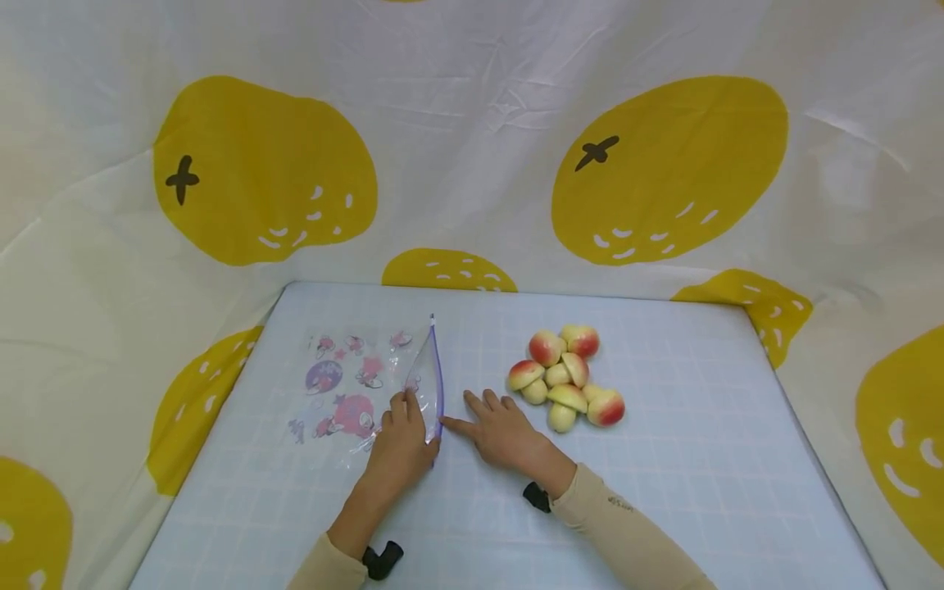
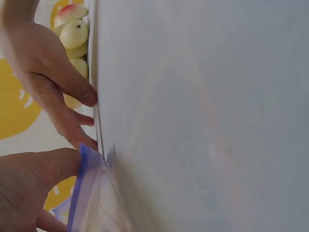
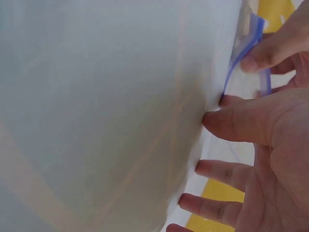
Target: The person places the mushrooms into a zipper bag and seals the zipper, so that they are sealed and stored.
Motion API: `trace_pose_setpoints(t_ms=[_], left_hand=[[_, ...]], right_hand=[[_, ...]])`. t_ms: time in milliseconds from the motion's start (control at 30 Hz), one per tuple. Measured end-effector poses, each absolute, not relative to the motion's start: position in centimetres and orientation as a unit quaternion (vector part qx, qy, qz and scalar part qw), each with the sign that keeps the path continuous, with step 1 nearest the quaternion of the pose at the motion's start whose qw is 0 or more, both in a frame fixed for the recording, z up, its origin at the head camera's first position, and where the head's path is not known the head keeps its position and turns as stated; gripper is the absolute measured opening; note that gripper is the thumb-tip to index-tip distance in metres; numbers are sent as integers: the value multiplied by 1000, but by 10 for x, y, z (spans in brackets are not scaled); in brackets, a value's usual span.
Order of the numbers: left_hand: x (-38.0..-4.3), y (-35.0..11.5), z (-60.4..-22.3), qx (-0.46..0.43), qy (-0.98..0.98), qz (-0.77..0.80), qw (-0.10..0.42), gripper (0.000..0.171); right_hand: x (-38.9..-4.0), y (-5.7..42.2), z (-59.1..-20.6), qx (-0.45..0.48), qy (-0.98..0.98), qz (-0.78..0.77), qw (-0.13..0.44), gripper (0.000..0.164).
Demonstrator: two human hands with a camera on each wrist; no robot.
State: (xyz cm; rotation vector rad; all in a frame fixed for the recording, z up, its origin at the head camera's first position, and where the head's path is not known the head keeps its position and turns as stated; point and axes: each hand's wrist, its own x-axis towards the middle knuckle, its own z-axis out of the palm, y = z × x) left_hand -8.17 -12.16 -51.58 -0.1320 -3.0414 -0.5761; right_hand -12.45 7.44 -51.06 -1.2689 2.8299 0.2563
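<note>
A clear zip bag (image 1: 347, 385) printed with pink and purple pictures lies flat on the table, its purple zip edge (image 1: 440, 369) facing right and bowed apart from the other side of the mouth. My left hand (image 1: 398, 442) lies over the lower part of that mouth. In the right wrist view its thumb (image 3: 263, 55) and fingers pinch the purple strip. My right hand (image 1: 505, 430) holds nothing, its fingers spread and fingertips down on the table. One fingertip reaches the purple strip. Several toy mushrooms (image 1: 568, 373) with red and yellow caps are bunched beyond it.
The table (image 1: 686, 459) has a pale blue checked cover. A white curtain (image 1: 472, 98) with large yellow fruit prints hangs behind and at both sides. Black wrist straps (image 1: 383, 560) show at the sleeve ends.
</note>
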Motion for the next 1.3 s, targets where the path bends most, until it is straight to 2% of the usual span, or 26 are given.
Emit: trace_pose_setpoints(t_ms=[133,200,400,500,667,833,1100,1300], left_hand=[[-83,-127,-516,-11,-966,-258,10,105],[-84,-132,-515,0,-958,-288,0,105],[-83,-148,-516,-22,-952,-305,-4,77],[-83,-151,-519,-23,-952,-304,-7,72],[-82,-148,-519,11,-947,-320,-12,95],[-81,-140,-517,21,-951,-308,4,117],[-83,-135,-513,6,-956,-292,16,120],[-90,-135,-505,-9,-963,-266,-30,120]], right_hand=[[-126,75,-511,-403,912,77,22,57],[-126,74,-511,-403,911,79,26,56],[-126,73,-510,-404,910,85,32,57],[-125,74,-510,-403,911,81,39,57],[-124,75,-510,-406,910,78,35,56],[-124,76,-509,-409,909,79,28,56],[-127,76,-510,-414,908,66,23,56],[-127,78,-508,-428,901,66,9,55]])
